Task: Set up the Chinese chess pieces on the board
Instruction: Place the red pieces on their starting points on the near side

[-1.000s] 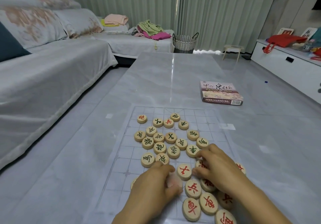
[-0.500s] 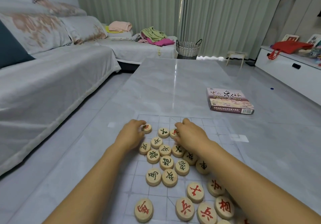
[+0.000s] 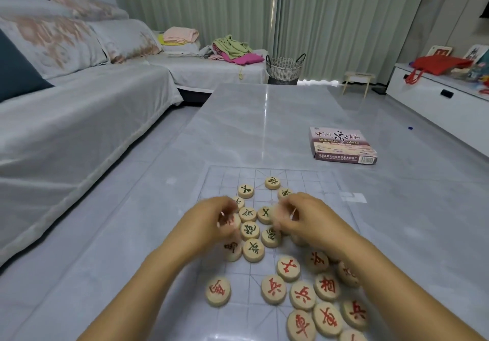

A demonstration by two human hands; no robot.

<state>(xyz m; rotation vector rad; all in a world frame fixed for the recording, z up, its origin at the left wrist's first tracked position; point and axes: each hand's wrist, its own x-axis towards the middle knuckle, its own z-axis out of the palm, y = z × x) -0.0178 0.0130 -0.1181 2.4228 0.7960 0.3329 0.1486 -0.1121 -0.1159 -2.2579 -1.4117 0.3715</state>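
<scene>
A clear plastic chess board (image 3: 330,182) with a faint grid lies on the grey table. Round wooden pieces are scattered over it: green-lettered pieces (image 3: 250,230) in the middle and far part, red-lettered pieces (image 3: 288,268) near me at the right. My left hand (image 3: 211,224) hovers over the left of the green cluster with its fingers curled, and a piece seems pinched in them, though it is blurred. My right hand (image 3: 307,219) is over the right of that cluster. Its fingertips pinch a blurred pale piece (image 3: 276,212).
The chess box (image 3: 341,146) lies on the table beyond the board at the right. A covered sofa (image 3: 66,118) runs along the left. A woven basket (image 3: 284,69) and small stool (image 3: 357,83) stand past the table's far end, a white cabinet (image 3: 436,105) at right.
Both hands have pulled back toward me from the board's far rows to the middle of the green cluster. The two red pieces they touched there are gone from those spots.
</scene>
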